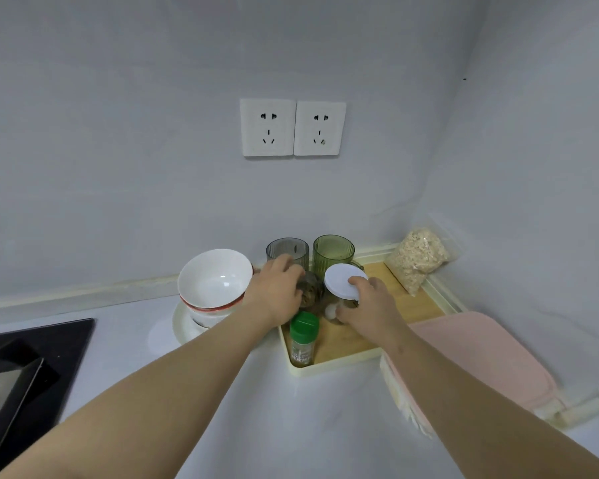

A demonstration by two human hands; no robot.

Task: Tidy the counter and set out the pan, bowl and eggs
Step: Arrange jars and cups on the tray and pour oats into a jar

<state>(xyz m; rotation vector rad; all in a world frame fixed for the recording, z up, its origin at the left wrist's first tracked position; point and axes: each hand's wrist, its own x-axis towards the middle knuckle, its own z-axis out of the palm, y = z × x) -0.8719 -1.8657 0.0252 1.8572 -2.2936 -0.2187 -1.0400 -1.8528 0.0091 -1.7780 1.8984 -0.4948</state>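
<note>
Two bare forearms are stretched across the white desk toward its back corner. A cream-rimmed wooden tray is set there, and a green-capped spice bottle stands upright at its near left corner. Just behind the bottle, a glass jar with dark contents is gripped by the left hand, whose fingers are curled over its top. Beside it, a white-lidded jar is held by the right hand, with fingertips laid on the lid and the thumb against the glass. A grey tumbler and a green tumbler are placed behind both jars, by the wall. The white bowl is stacked on another bowl on a plate, just left of the tray. A bag of oats is leaned in the corner, a pink mat is laid along the right wall, and a black cooktop is seen at far left.
</note>
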